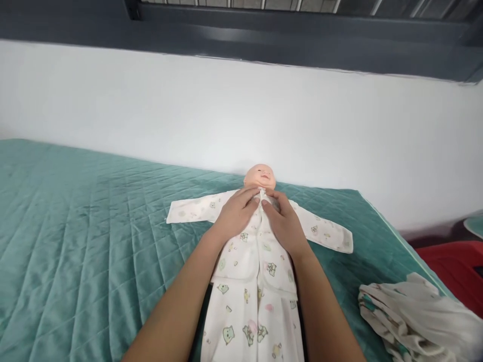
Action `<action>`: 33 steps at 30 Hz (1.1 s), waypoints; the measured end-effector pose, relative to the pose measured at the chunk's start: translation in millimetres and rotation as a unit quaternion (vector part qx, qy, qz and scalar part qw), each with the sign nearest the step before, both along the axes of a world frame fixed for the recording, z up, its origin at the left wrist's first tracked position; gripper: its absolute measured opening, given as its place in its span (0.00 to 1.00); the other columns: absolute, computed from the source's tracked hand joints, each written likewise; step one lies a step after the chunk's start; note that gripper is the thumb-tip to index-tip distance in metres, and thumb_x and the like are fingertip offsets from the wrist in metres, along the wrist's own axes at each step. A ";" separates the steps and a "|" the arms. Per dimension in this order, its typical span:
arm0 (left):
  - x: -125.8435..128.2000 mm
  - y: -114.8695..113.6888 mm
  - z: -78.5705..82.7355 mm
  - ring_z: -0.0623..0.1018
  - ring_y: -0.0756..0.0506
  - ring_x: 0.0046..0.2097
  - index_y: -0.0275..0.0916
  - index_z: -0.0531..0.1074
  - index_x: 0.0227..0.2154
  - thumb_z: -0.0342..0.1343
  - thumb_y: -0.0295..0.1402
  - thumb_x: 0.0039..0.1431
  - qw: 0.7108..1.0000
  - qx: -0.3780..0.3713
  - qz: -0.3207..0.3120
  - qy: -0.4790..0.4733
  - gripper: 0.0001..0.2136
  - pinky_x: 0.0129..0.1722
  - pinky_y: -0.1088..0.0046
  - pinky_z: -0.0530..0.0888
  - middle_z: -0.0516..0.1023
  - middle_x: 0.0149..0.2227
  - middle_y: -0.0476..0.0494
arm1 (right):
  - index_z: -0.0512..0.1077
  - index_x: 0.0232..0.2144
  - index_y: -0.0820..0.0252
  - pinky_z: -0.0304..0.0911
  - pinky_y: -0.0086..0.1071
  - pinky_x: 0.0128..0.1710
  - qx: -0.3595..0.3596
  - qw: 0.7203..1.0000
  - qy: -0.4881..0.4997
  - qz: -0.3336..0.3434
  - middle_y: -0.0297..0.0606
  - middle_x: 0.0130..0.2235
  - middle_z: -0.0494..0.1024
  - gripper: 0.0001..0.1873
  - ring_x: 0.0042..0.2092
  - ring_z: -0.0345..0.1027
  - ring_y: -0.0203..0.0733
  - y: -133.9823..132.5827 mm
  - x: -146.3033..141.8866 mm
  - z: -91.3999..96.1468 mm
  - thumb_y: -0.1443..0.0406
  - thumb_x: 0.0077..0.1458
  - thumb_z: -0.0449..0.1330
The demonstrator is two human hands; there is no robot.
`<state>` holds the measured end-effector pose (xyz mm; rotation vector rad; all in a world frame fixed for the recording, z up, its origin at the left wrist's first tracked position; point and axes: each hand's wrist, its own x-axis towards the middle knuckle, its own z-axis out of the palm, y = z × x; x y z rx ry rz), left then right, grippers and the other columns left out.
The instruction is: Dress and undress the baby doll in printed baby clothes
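A baby doll (260, 176) lies face up on a green quilted bedspread, its head close to the wall. It wears a white printed jacket (241, 256) with long sleeves spread out to both sides. Below the jacket's hem are matching white printed trousers (251, 322), cut off by the lower picture edge. My left hand (237, 211) rests on the left half of the jacket's chest, fingertips at the collar and thumb by the front opening. Across the opening, my right hand (283, 216) lies on the other half, thumb apart from the fingers. Both palms face down, touching the cloth.
The green quilted bedspread (101, 241) spreads under the doll. A crumpled white patterned cloth (422, 317) lies at the lower right, beside the bed's edge. Past that edge is a red object (453, 261). A white wall (226, 110) rises behind, below a dark metal beam (264, 40).
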<state>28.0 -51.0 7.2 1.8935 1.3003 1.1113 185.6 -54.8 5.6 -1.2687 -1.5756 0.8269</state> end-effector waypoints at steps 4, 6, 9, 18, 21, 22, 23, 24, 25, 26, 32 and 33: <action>-0.6 -0.4 0.0 0.67 0.44 0.67 0.42 0.72 0.58 0.46 0.35 0.69 1.000 0.002 -0.004 -0.005 0.18 0.69 0.64 0.62 0.70 0.65 0.45 | 0.72 0.48 0.53 0.58 0.48 0.61 0.008 1.000 -0.001 0.004 0.39 0.54 0.78 0.18 0.56 0.68 0.50 -0.1 0.1 -0.4 0.54 0.59 0.59; -0.6 -0.3 -0.2 0.67 0.44 0.67 0.43 0.72 0.58 0.46 0.35 0.69 1.000 0.003 -0.004 -0.008 0.18 0.69 0.63 0.61 0.70 0.65 0.44 | 0.72 0.47 0.53 0.58 0.47 0.61 0.012 1.000 -0.005 0.007 0.39 0.54 0.77 0.16 0.57 0.68 0.49 -0.3 0.3 -0.6 0.54 0.60 0.58; -0.4 0.1 0.1 0.67 0.44 0.67 0.43 0.72 0.57 0.45 0.34 0.69 1.000 0.003 -0.002 -0.010 0.18 0.69 0.62 0.61 0.70 0.65 0.44 | 0.72 0.47 0.52 0.58 0.46 0.61 0.024 1.000 -0.013 0.011 0.38 0.54 0.77 0.15 0.57 0.67 0.49 -0.4 0.0 -0.9 0.55 0.60 0.57; -0.4 -1.3 2.1 0.67 0.45 0.67 0.43 0.72 0.57 0.45 0.33 0.69 1.000 0.017 -0.018 -0.008 0.19 0.69 0.65 0.60 0.70 0.65 0.47 | 0.71 0.57 0.48 0.51 0.50 0.69 0.075 0.996 -0.044 0.025 0.38 0.66 0.67 0.22 0.67 0.57 0.48 -10.7 3.4 -15.0 0.53 0.64 0.55; -0.4 -2.4 2.3 0.65 0.45 0.68 0.42 0.72 0.58 0.45 0.33 0.69 1.000 0.012 -0.015 -0.001 0.19 0.70 0.65 0.59 0.69 0.66 0.46 | 0.69 0.61 0.48 0.45 0.50 0.71 0.069 0.995 -0.062 0.034 0.37 0.69 0.62 0.26 0.71 0.50 0.47 -14.5 6.7 -19.8 0.51 0.64 0.54; -0.4 -2.6 2.2 0.65 0.45 0.68 0.41 0.72 0.58 0.45 0.33 0.69 1.000 0.011 -0.013 0.000 0.19 0.70 0.65 0.59 0.69 0.66 0.46 | 0.68 0.62 0.48 0.44 0.50 0.72 0.067 0.995 -0.067 0.036 0.36 0.70 0.61 0.26 0.72 0.48 0.46 -15.3 7.4 -20.5 0.51 0.65 0.53; -0.5 -2.7 1.9 0.66 0.45 0.68 0.42 0.72 0.58 0.45 0.33 0.69 1.000 0.012 -0.012 0.000 0.19 0.70 0.65 0.59 0.70 0.65 0.46 | 0.68 0.62 0.47 0.43 0.50 0.72 0.065 0.995 -0.069 0.036 0.36 0.70 0.61 0.26 0.72 0.48 0.46 -15.8 7.8 -20.7 0.50 0.65 0.53; -0.5 -2.7 1.7 0.66 0.45 0.68 0.42 0.72 0.58 0.45 0.33 0.69 1.000 0.013 -0.013 0.000 0.19 0.70 0.65 0.59 0.70 0.65 0.46 | 0.69 0.61 0.46 0.44 0.50 0.72 0.063 0.995 -0.069 0.035 0.35 0.69 0.61 0.26 0.72 0.48 0.46 -16.0 7.8 -20.5 0.50 0.64 0.54; -0.6 -2.6 1.5 0.66 0.45 0.68 0.43 0.72 0.58 0.45 0.34 0.69 1.000 0.015 -0.014 -0.001 0.19 0.70 0.64 0.60 0.71 0.65 0.46 | 0.69 0.61 0.46 0.44 0.50 0.72 0.060 0.995 -0.068 0.033 0.35 0.69 0.62 0.26 0.71 0.49 0.46 -15.9 7.6 -20.1 0.50 0.64 0.54; -0.6 -2.5 1.3 0.67 0.45 0.67 0.43 0.72 0.58 0.45 0.34 0.69 1.000 0.017 -0.014 -0.001 0.19 0.69 0.64 0.60 0.71 0.65 0.46 | 0.70 0.60 0.45 0.44 0.51 0.71 0.058 0.996 -0.067 0.030 0.35 0.69 0.63 0.25 0.71 0.50 0.46 -15.4 7.1 -19.6 0.50 0.63 0.55; 0.1 -1.3 1.9 0.68 0.45 0.66 0.42 0.74 0.56 0.46 0.32 0.68 1.000 0.013 -0.009 -0.007 0.18 0.68 0.65 0.62 0.72 0.64 0.46 | 0.72 0.57 0.47 0.46 0.53 0.70 0.052 0.994 -0.092 0.019 0.38 0.66 0.66 0.24 0.69 0.53 0.50 -7.2 4.9 -13.5 0.50 0.63 0.55; 0.1 -1.2 1.9 0.69 0.45 0.66 0.43 0.74 0.56 0.46 0.32 0.68 1.000 0.012 -0.008 -0.010 0.18 0.68 0.65 0.62 0.72 0.64 0.47 | 0.72 0.57 0.47 0.45 0.54 0.70 0.047 0.994 -0.099 0.021 0.38 0.66 0.66 0.23 0.69 0.53 0.51 -5.6 4.9 -12.0 0.50 0.62 0.55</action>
